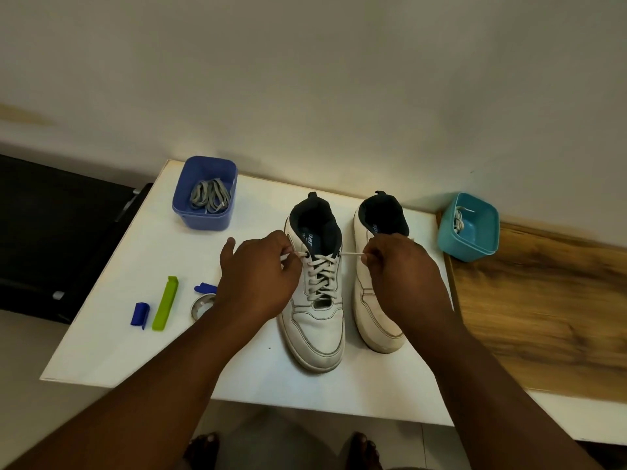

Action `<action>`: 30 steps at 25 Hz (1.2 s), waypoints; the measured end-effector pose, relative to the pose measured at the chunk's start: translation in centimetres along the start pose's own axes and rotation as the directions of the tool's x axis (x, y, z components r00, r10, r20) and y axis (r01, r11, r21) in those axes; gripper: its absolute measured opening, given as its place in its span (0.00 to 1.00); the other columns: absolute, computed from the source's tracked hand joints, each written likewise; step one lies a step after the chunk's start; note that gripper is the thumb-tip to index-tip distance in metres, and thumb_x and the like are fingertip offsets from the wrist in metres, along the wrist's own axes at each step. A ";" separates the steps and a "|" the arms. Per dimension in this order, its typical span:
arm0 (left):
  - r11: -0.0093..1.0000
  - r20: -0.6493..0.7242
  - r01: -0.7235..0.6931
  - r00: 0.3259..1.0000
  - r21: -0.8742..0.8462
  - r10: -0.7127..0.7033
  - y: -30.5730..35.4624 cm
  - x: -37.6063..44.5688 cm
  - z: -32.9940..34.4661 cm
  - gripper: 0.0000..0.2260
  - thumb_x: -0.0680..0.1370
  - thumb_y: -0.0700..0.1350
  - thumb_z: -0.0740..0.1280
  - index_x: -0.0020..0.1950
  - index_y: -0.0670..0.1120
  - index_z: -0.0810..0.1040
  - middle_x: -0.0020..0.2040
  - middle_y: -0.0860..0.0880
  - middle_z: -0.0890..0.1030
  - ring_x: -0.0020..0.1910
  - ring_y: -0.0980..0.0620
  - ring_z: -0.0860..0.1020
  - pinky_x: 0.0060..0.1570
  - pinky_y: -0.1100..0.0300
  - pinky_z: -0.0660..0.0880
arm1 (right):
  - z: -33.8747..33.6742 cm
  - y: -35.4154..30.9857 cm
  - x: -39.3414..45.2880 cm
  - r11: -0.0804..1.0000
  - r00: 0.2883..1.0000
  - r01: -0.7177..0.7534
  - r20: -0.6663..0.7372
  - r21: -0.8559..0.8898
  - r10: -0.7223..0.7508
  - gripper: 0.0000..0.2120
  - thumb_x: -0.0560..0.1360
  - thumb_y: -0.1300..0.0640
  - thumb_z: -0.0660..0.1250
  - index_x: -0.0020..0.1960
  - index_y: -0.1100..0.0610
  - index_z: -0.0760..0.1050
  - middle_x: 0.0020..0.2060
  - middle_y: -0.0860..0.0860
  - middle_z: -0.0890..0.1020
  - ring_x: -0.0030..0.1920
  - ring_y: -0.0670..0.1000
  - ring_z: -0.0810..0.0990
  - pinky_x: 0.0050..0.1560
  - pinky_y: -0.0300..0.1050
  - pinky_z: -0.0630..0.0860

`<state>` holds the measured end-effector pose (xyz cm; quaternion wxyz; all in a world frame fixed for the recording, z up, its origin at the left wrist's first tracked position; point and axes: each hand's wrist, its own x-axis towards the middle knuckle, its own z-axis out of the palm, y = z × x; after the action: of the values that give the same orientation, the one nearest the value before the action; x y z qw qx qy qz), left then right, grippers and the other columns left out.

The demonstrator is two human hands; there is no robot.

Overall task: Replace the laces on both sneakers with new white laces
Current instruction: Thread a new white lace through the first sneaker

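Observation:
Two white sneakers stand side by side on the white table [142, 334], toes toward me. The left sneaker [317, 334] carries a white lace [320, 276] crossed through its eyelets. My left hand [256, 279] pinches the lace end coming out of the top left eyelet. My right hand [397, 269] pinches the other end, pulled taut to the right from the top right eyelet. The right sneaker [369, 300] is partly hidden behind my right hand; no lace shows on it.
A blue tub [203, 217] at the back left holds grey laces [210, 195]. A teal tub [475, 239] at the right, on a wooden board [543, 317], holds a white lace [458, 220]. A green clip [165, 303], blue plastic pieces [140, 314] and a metal ring [201, 307] lie at front left.

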<state>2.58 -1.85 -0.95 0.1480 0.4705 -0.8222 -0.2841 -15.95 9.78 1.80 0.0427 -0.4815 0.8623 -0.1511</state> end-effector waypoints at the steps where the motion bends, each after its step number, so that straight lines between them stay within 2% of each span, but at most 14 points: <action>1: 0.999 -0.006 -0.007 1.000 -0.036 0.007 -0.2 -0.1 -0.1 0.07 0.82 0.53 0.63 0.46 0.55 0.72 0.39 0.55 0.79 0.45 0.50 0.79 0.72 0.46 0.62 | -0.1 0.1 -0.1 0.999 1.000 0.000 0.030 -0.033 0.001 0.05 0.83 0.54 0.66 0.49 0.51 0.78 0.41 0.47 0.79 0.37 0.45 0.74 0.34 0.36 0.63; 3: 0.992 -0.017 0.001 1.000 -0.122 -0.003 -0.2 -0.1 -0.3 0.10 0.81 0.55 0.65 0.42 0.54 0.73 0.35 0.55 0.78 0.40 0.52 0.78 0.53 0.54 0.72 | -0.5 0.7 -0.2 0.993 0.999 -0.025 0.043 -0.118 0.030 0.03 0.81 0.57 0.66 0.51 0.50 0.75 0.42 0.49 0.80 0.37 0.47 0.76 0.33 0.40 0.66; 5: 0.985 -0.050 0.010 0.999 -0.173 -0.019 0.4 -0.1 -1.0 0.13 0.80 0.59 0.65 0.40 0.54 0.73 0.34 0.55 0.77 0.37 0.55 0.76 0.38 0.59 0.69 | -1.0 1.0 -0.2 0.987 0.995 -0.091 -0.053 -0.130 0.084 0.10 0.78 0.61 0.69 0.57 0.51 0.76 0.46 0.50 0.80 0.40 0.49 0.77 0.36 0.41 0.70; 7: 0.961 -0.084 0.009 0.996 -0.278 -0.033 1.2 -0.2 -2.0 0.11 0.80 0.59 0.65 0.42 0.54 0.76 0.34 0.55 0.77 0.36 0.56 0.77 0.36 0.62 0.68 | -1.5 0.6 0.0 0.994 0.974 -0.095 -0.200 0.047 0.103 0.16 0.77 0.64 0.70 0.62 0.52 0.77 0.53 0.51 0.80 0.46 0.48 0.78 0.43 0.39 0.73; 9: 0.905 -0.101 -0.040 0.995 -0.423 -0.003 2.3 -0.6 -3.0 0.07 0.82 0.54 0.65 0.47 0.53 0.78 0.32 0.51 0.79 0.34 0.54 0.78 0.33 0.59 0.72 | -2.2 -1.1 -0.1 0.950 0.948 0.048 -0.313 0.309 0.054 0.18 0.77 0.68 0.66 0.64 0.54 0.78 0.56 0.49 0.78 0.53 0.44 0.77 0.51 0.31 0.72; 11: 0.823 -0.148 -0.135 0.987 -0.551 0.063 3.7 -1.6 -4.3 0.06 0.83 0.47 0.64 0.48 0.53 0.78 0.33 0.48 0.80 0.33 0.49 0.80 0.34 0.53 0.78 | -2.7 -3.1 -0.3 0.867 0.931 0.259 -0.350 0.425 -0.106 0.20 0.76 0.70 0.63 0.63 0.55 0.77 0.57 0.48 0.78 0.58 0.43 0.76 0.59 0.32 0.71; 14: 0.676 -0.297 -0.364 0.930 -0.641 0.219 5.0 -3.2 -6.5 0.06 0.81 0.44 0.62 0.49 0.53 0.77 0.35 0.47 0.79 0.29 0.51 0.77 0.30 0.60 0.77 | -2.9 -5.5 -1.3 0.697 0.858 0.499 -0.179 0.516 -0.482 0.23 0.77 0.71 0.64 0.71 0.58 0.73 0.63 0.48 0.78 0.65 0.46 0.76 0.64 0.43 0.73; 17: 0.520 -0.388 -0.528 0.849 -0.671 0.359 5.0 -4.1 -7.8 0.08 0.79 0.43 0.58 0.53 0.48 0.76 0.37 0.52 0.80 0.31 0.54 0.79 0.36 0.64 0.76 | -2.8 -6.3 -1.9 0.639 0.797 0.515 -0.046 0.572 -0.602 0.28 0.80 0.63 0.69 0.77 0.56 0.66 0.64 0.47 0.79 0.65 0.48 0.79 0.61 0.50 0.78; 20: 0.452 -0.413 -0.544 0.836 -0.707 0.360 5.0 -4.4 -8.0 0.12 0.79 0.44 0.55 0.58 0.44 0.75 0.35 0.52 0.80 0.32 0.54 0.79 0.37 0.61 0.77 | -3.3 -6.2 -2.0 0.622 0.809 0.526 -0.114 0.579 -0.577 0.17 0.83 0.61 0.67 0.71 0.57 0.73 0.57 0.48 0.82 0.56 0.49 0.82 0.53 0.54 0.80; 22: 0.526 -0.422 -0.490 0.871 -0.695 0.253 4.7 -3.6 -7.4 0.13 0.81 0.43 0.55 0.60 0.45 0.76 0.36 0.49 0.80 0.37 0.53 0.80 0.41 0.61 0.78 | -3.7 -5.8 -2.2 0.629 0.786 0.588 -0.175 0.509 -0.593 0.12 0.83 0.61 0.65 0.66 0.58 0.78 0.54 0.48 0.84 0.53 0.48 0.82 0.53 0.48 0.79; 24: 0.707 -0.415 -0.392 0.897 -0.588 0.153 3.4 -2.2 -6.6 0.16 0.81 0.39 0.57 0.63 0.51 0.77 0.50 0.52 0.81 0.51 0.54 0.80 0.52 0.59 0.78 | -4.3 -5.7 -2.7 0.626 0.728 0.667 -0.177 0.404 -0.662 0.12 0.82 0.61 0.64 0.62 0.57 0.81 0.54 0.47 0.85 0.53 0.45 0.82 0.55 0.43 0.77; 27: 0.819 -0.119 -0.519 0.854 -0.245 0.506 1.4 -1.1 -4.5 0.23 0.77 0.40 0.64 0.69 0.60 0.74 0.72 0.55 0.71 0.73 0.52 0.67 0.69 0.54 0.68 | -5.1 -5.8 -3.3 0.583 0.643 0.747 -0.127 0.320 -0.755 0.10 0.78 0.63 0.67 0.58 0.56 0.82 0.52 0.47 0.84 0.52 0.47 0.81 0.55 0.44 0.76; 29: 0.774 0.063 -0.616 0.775 -0.148 0.629 1.0 -1.2 -3.5 0.21 0.76 0.46 0.68 0.69 0.57 0.75 0.72 0.54 0.73 0.75 0.50 0.67 0.71 0.46 0.67 | -5.2 -5.8 -3.4 0.567 0.622 0.765 -0.125 0.305 -0.773 0.09 0.80 0.61 0.67 0.58 0.56 0.82 0.53 0.47 0.85 0.52 0.46 0.82 0.54 0.42 0.76; 30: 0.759 0.047 -0.642 0.759 -0.109 0.649 0.9 -1.2 -3.4 0.20 0.75 0.47 0.69 0.67 0.54 0.76 0.69 0.52 0.78 0.71 0.49 0.72 0.70 0.44 0.69 | -5.2 -5.7 -3.3 0.564 0.622 0.767 -0.137 0.307 -0.771 0.09 0.82 0.58 0.65 0.58 0.56 0.82 0.53 0.47 0.84 0.53 0.46 0.82 0.54 0.41 0.76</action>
<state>4.31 -1.57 2.36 0.2230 0.1393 -0.9263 -0.2700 -10.64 10.91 8.20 0.0595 -0.7944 0.5270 -0.2960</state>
